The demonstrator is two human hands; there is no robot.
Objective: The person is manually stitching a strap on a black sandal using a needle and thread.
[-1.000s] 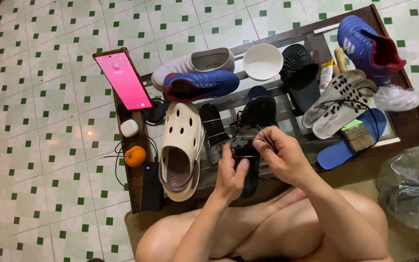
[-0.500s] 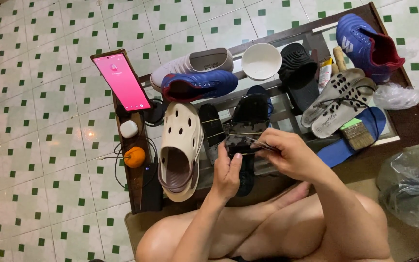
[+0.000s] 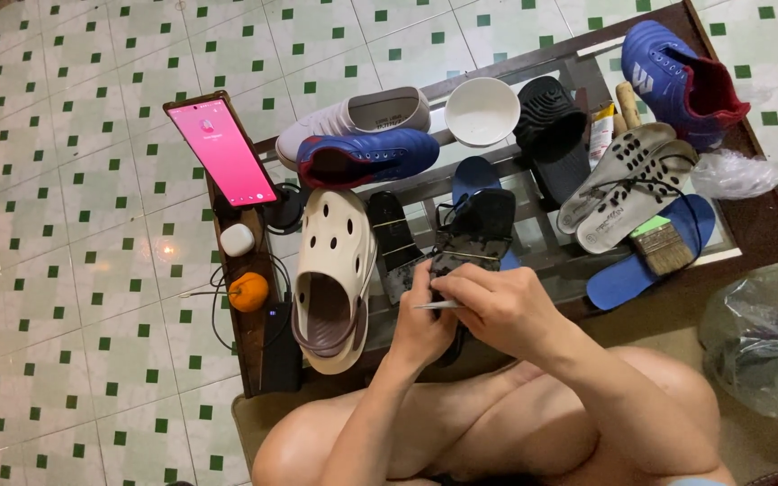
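Right at the near edge of the low glass-topped table with the dark wooden frame (image 3: pixel 772 225), both hands meet over one black flat sandal with thin straps (image 3: pixel 457 267). The left hand (image 3: pixel 420 322) is wrapped around the near end of that sandal, fingers closed on it and holding it off the glass. The right hand (image 3: pixel 497 306) is pinched shut on a thin pale pointed tool (image 3: pixel 434 306), which lies across the sandal's near end with its tip pointing toward the left hand; what the tip touches is hidden by the fingers.

As a judgement, the work on this sandal is under way and not finished: the tool is on the shoe, and nothing shows it set aside as done. How much of the sandal has been treated cannot be told.

Just beyond it lies a second black sandal (image 3: pixel 486 214) and a black insole (image 3: pixel 395 236) flat on the glass. To the left sits a cream perforated clog (image 3: pixel 335 270), and behind it a blue sports shoe with red lining (image 3: pixel 366 157) and a white slip-on shoe (image 3: pixel 353 112). A white bowl (image 3: pixel 482 111), a black ribbed slide (image 3: pixel 551 130), pale grey insoles (image 3: pixel 628 180), a wooden brush (image 3: pixel 664 247) on a blue insole (image 3: pixel 646 261) and another blue shoe (image 3: pixel 677 72) fill the far and right side. On the left rim stand a propped phone with a pink screen (image 3: pixel 222 148), a small white case (image 3: pixel 237 239) and an orange fruit (image 3: pixel 248 292).
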